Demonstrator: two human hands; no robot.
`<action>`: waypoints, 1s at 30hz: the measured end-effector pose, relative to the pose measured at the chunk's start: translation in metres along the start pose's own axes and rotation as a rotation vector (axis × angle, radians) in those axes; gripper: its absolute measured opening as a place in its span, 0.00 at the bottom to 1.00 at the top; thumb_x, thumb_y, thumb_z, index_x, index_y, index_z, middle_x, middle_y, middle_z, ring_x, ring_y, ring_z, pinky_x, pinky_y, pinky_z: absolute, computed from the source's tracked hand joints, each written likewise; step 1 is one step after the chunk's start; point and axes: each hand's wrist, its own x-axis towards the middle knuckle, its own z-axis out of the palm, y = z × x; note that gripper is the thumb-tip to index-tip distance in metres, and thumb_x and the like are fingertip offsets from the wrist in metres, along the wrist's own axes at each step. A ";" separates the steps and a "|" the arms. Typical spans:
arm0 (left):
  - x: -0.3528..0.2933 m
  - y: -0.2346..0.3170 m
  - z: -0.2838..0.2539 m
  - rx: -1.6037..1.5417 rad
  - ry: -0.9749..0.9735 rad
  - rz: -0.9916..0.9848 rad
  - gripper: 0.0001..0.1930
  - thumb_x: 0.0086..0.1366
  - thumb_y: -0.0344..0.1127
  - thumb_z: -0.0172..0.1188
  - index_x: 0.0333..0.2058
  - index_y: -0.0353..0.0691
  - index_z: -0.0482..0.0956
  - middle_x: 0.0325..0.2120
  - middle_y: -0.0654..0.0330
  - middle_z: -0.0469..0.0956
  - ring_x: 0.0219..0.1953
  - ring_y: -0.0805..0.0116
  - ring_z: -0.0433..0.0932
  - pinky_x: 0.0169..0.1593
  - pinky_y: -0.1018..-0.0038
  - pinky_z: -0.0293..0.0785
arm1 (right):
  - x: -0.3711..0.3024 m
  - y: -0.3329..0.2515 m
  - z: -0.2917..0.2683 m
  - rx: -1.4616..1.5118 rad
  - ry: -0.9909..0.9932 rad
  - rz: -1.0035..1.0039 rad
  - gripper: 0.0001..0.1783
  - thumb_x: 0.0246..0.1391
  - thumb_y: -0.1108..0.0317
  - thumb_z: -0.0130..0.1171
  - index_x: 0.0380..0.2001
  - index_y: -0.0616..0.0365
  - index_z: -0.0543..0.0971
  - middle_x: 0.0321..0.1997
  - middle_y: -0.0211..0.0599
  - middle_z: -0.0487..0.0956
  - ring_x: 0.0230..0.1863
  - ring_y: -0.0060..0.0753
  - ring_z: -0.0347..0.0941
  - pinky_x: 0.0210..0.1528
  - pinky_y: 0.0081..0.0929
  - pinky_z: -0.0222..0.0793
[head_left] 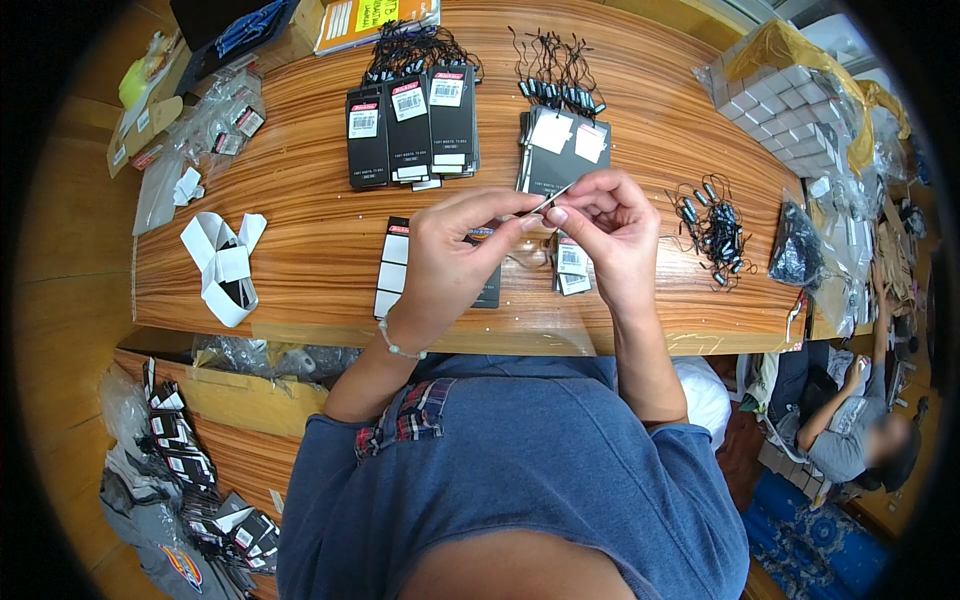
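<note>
Above the front of the wooden table [310, 290], my left hand [450, 245] and my right hand [615, 235] meet fingertip to fingertip. Both pinch a thin, pale-edged tag [556, 197], seen nearly edge-on, so its face does not show. Below my left hand lies a black card with white labels [393, 270], partly covered by the hand. A small stack of white-labelled tags [573, 268] rests beneath my right hand. Just beyond my fingers is a pile of dark hang tags [562, 165] with black strings, its front part hidden by my hands.
Stacked black hang tags [408, 135] stand at the back middle. Loose black strings [716, 235] lie on the right, near a wrapped block of small white boxes [780, 100]. A curled white label strip [222, 268] sits at left. Another person [850, 435] is at far right.
</note>
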 end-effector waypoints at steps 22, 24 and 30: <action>0.000 0.001 -0.002 0.153 -0.034 0.169 0.09 0.50 0.21 0.58 0.32 0.35 0.79 0.29 0.55 0.79 0.30 0.65 0.78 0.33 0.76 0.73 | 0.005 -0.001 -0.009 -0.571 -0.058 -0.269 0.12 0.40 0.76 0.62 0.34 0.60 0.78 0.30 0.31 0.73 0.33 0.20 0.68 0.35 0.18 0.64; 0.001 -0.001 -0.001 0.183 -0.017 0.227 0.10 0.49 0.21 0.58 0.32 0.36 0.79 0.29 0.56 0.78 0.31 0.65 0.78 0.33 0.76 0.74 | 0.006 0.000 -0.010 -0.503 -0.098 -0.262 0.10 0.40 0.76 0.62 0.31 0.60 0.78 0.34 0.32 0.72 0.37 0.21 0.67 0.38 0.19 0.63; 0.000 -0.002 -0.002 0.375 -0.014 0.399 0.12 0.45 0.21 0.58 0.32 0.39 0.79 0.28 0.59 0.77 0.30 0.65 0.77 0.32 0.74 0.74 | 0.003 -0.007 -0.012 -0.071 -0.173 0.082 0.05 0.44 0.76 0.57 0.28 0.61 0.78 0.36 0.30 0.70 0.36 0.19 0.65 0.38 0.16 0.59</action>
